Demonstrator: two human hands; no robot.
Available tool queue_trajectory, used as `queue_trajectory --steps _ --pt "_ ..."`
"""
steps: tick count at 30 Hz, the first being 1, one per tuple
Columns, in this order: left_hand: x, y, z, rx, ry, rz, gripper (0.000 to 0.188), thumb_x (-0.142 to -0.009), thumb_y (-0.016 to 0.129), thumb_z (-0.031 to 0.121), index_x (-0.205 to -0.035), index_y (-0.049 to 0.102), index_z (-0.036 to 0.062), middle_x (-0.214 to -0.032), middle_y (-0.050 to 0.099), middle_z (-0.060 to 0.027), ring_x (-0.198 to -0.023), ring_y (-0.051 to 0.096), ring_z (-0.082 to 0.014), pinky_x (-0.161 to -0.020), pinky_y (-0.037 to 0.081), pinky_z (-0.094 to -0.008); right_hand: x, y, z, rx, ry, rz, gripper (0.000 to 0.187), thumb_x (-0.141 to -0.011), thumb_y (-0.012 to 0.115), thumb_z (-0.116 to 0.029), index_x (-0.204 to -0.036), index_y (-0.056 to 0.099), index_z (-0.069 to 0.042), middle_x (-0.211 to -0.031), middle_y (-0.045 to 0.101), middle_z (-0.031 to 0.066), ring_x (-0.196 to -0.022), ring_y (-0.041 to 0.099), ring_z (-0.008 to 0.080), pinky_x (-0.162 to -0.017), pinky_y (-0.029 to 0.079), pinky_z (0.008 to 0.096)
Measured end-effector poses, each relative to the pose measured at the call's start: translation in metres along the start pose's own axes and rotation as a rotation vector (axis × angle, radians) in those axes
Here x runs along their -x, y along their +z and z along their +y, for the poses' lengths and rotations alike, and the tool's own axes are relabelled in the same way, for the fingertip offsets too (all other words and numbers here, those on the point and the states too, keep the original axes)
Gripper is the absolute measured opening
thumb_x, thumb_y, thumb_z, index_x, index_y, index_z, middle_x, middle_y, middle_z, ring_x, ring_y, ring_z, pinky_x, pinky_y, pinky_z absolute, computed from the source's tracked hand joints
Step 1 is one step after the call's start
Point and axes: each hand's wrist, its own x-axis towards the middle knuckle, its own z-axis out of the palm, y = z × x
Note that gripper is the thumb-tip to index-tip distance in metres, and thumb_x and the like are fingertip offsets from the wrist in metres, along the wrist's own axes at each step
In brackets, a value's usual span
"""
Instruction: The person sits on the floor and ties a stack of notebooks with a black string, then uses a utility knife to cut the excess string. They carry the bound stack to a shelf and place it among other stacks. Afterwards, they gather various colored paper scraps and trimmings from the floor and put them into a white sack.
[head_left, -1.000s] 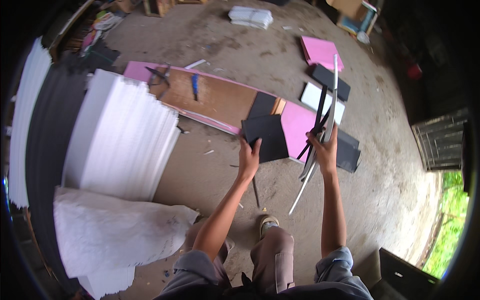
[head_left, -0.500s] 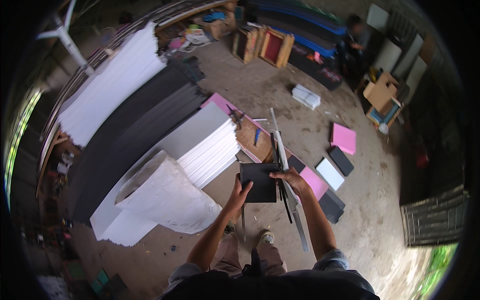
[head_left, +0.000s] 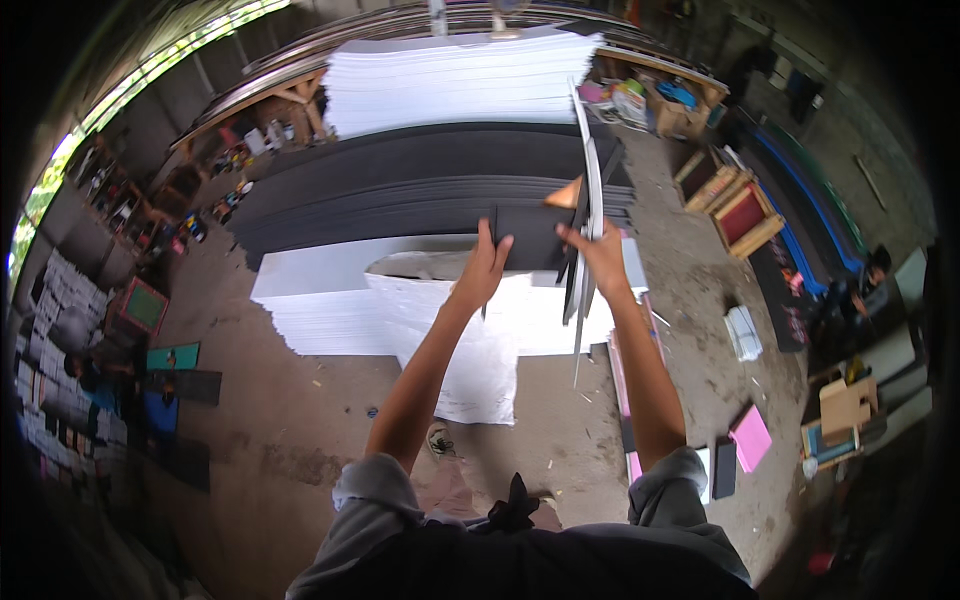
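A black square piece of sheet (head_left: 527, 236) is held up in front of me between both hands. My left hand (head_left: 484, 268) is closed on its left edge, thumb on top. My right hand (head_left: 600, 258) pinches the right edge and also grips a bundle of long, thin white, grey and black strips (head_left: 592, 180), which stand nearly upright. Beneath the hands, a whitish sack (head_left: 460, 360) lies over a stack of white sheets (head_left: 320, 315). Behind that are dark sheets (head_left: 400, 165) in a broad stack.
Another white stack (head_left: 450, 80) stands at the back. Wooden frames (head_left: 745, 220) sit on the floor at right, near a seated person (head_left: 860, 290). A pink piece (head_left: 750, 437) and a black piece (head_left: 724, 468) lie at lower right. Another person (head_left: 100, 380) is at far left.
My view has swung left, so the stacks now lie straight ahead. Both hands have moved over the sack and stack, still holding the black piece and the strips.
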Motion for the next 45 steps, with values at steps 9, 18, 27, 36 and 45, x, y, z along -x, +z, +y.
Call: queue_trajectory --steps 9,18,27,36,45 --pt "-0.074 -0.150 -0.104 0.038 0.004 0.314 0.045 -0.093 0.037 0.033 -0.122 0.026 0.0001 -0.112 0.043 -0.0271 -0.104 0.043 -0.0386 -0.091 0.032 -0.0405 -0.130 0.210 0.004 -0.094 -0.258 -0.097 0.016 -0.073 0.071 -0.011 -0.078 0.057 -0.005 -0.065 0.054 -0.0032 -0.061 0.048 0.0049 -0.057 0.039 0.0212" --pt "-0.118 -0.156 -0.187 0.069 -0.026 0.358 0.041 -0.092 0.039 0.030 -0.118 0.031 -0.0016 -0.110 0.044 -0.0268 -0.103 0.044 -0.0379 -0.090 0.033 -0.0402 -0.192 0.256 0.059 -0.115 -0.200 -0.107 0.020 -0.075 0.068 -0.011 -0.090 0.058 -0.002 -0.073 0.054 -0.0038 -0.067 0.046 0.0045 -0.061 0.038 0.0208" --pt "-0.095 -0.118 -0.285 -0.002 -0.274 0.275 0.034 -0.091 0.042 0.020 -0.115 0.032 -0.0018 -0.107 0.045 -0.0239 -0.102 0.044 -0.0369 -0.089 0.033 -0.0376 -0.209 0.262 0.209 -0.097 0.016 -0.149 0.018 -0.075 0.069 -0.015 -0.079 0.055 -0.005 -0.071 0.053 -0.0026 -0.065 0.046 0.0059 -0.060 0.038 0.0212" --pt "-0.024 -0.065 -0.330 -0.173 -0.537 0.245 0.032 -0.092 0.042 0.018 -0.115 0.028 0.0019 -0.106 0.047 -0.0249 -0.101 0.048 -0.0390 -0.087 0.037 -0.0360 -0.187 0.249 0.326 -0.149 0.380 -0.381 0.020 -0.073 0.070 -0.011 -0.083 0.056 -0.002 -0.074 0.055 -0.0002 -0.068 0.049 0.0102 -0.066 0.040 0.0261" --pt "0.048 -0.050 -0.333 -0.444 -0.685 0.251 0.034 -0.085 0.053 0.016 -0.110 0.036 0.0017 -0.101 0.050 -0.0195 -0.097 0.051 -0.0331 -0.083 0.040 -0.0367 -0.136 0.247 0.362 0.133 0.339 -0.635 0.035 -0.074 0.067 -0.013 -0.102 0.054 0.001 -0.090 0.061 0.0110 -0.083 0.057 0.0228 -0.076 0.043 0.0322"
